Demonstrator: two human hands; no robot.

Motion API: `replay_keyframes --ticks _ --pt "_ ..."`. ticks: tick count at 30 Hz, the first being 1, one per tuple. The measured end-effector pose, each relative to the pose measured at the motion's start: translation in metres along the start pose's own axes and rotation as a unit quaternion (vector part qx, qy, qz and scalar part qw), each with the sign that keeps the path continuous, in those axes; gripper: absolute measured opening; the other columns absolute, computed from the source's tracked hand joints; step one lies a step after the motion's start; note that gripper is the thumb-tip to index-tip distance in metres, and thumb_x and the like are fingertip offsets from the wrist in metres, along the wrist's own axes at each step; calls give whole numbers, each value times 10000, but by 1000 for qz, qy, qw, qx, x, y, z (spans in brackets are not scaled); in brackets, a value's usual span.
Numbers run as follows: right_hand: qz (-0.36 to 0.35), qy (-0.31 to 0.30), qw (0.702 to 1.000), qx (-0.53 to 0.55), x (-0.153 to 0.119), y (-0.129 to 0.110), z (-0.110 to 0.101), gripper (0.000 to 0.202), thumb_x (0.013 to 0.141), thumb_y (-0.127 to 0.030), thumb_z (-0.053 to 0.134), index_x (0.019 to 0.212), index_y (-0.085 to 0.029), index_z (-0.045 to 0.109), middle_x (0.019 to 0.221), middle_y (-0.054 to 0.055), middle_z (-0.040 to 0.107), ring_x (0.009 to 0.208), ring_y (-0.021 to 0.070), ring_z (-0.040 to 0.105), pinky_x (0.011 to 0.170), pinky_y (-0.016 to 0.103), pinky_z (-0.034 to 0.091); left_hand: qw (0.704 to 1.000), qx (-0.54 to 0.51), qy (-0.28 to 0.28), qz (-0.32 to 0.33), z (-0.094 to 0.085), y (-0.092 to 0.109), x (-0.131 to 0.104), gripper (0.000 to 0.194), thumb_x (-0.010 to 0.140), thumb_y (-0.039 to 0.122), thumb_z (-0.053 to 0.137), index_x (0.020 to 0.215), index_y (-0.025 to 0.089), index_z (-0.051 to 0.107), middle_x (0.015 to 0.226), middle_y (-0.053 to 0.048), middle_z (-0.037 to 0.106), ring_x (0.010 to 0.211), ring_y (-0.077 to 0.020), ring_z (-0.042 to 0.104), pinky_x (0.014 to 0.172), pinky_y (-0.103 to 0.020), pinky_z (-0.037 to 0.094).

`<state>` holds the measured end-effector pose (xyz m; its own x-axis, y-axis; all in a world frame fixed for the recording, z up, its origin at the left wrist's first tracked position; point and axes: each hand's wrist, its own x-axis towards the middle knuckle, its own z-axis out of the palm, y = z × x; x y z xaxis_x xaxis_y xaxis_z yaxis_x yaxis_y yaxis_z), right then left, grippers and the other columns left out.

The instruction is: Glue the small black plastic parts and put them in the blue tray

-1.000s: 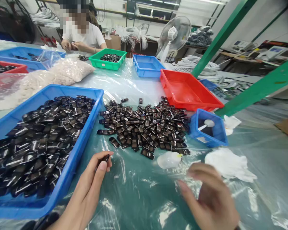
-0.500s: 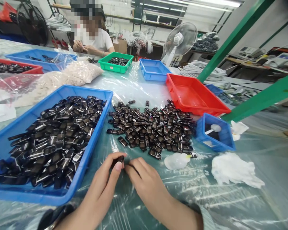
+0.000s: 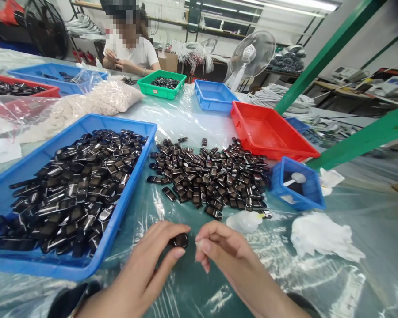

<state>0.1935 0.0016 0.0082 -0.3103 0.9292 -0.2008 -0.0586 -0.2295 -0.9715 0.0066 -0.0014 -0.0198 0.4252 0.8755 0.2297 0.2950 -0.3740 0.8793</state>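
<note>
Between the thumb and fingers of my left hand (image 3: 151, 254) sits a small glossy black plastic piece (image 3: 181, 240), its rounded end facing right. My right hand (image 3: 230, 254) is just to the right of it, thumb and fingertips pinched together; whatever they hold, if anything, is too small to make out. The two hands are apart. Beyond them a loose pile of similar black pieces (image 3: 212, 174) lies on the plastic-covered table (image 3: 192, 291). To the left, a large blue tray (image 3: 124, 216) holds many more such pieces.
Right of the pile are a white squeeze bottle (image 3: 243, 221), a small blue bin (image 3: 290, 201) with a white spoon, and a crumpled white cloth (image 3: 325, 236). Behind stand a red tray (image 3: 268, 132), a blue tray (image 3: 215, 104) and a green tray (image 3: 159, 90). A co-worker (image 3: 129, 53) sits across the table.
My left hand has moved a little right and down with the black piece, turning its rounded end rightward. My right hand has shifted right, and its pinched fingertips now show.
</note>
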Motion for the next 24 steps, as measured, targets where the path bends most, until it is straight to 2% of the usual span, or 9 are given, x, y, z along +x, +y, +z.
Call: replay_keyframes --ticks 2,3,10,20,24 --pt "55 -21 987 147 0 2 4 138 851 -317 667 814 -188 634 633 -39 604 579 58 526 572 163 431 999 9 -23 33 -1 1 0 267 1010 239 385 1264 302 437 1036 -15 580 932 -192 544 814 -302 425" --pt "67 -27 980 186 0 3 6 157 826 -323 698 792 -181 641 621 -40 597 571 55 515 566 163 422 999 12 -32 41 -1 1 0 260 1010 231 385 1257 287 443 1017 -19 582 909 -192 543 797 -302 430" --pt "67 -35 969 234 0 8 10 199 797 -359 725 779 -182 637 578 -46 577 532 58 485 531 173 388 996 32 -28 74 -2 -1 1 246 1021 255 377 1255 244 451 981 -33 583 890 -197 516 778 -310 421" --pt "79 -42 961 261 -1 12 10 206 794 -353 727 801 -180 616 595 -51 563 534 60 468 542 184 382 998 9 -35 48 -1 -1 1 276 991 187 415 1251 277 447 964 -24 585 873 -202 532 756 -315 432" --pt "80 -36 961 261 -1 13 10 213 795 -356 727 825 -188 600 602 -50 570 545 68 475 545 187 390 996 43 -22 77 -1 -2 1 267 1001 206 409 1262 248 449 968 -40 598 877 -207 527 772 -319 430"
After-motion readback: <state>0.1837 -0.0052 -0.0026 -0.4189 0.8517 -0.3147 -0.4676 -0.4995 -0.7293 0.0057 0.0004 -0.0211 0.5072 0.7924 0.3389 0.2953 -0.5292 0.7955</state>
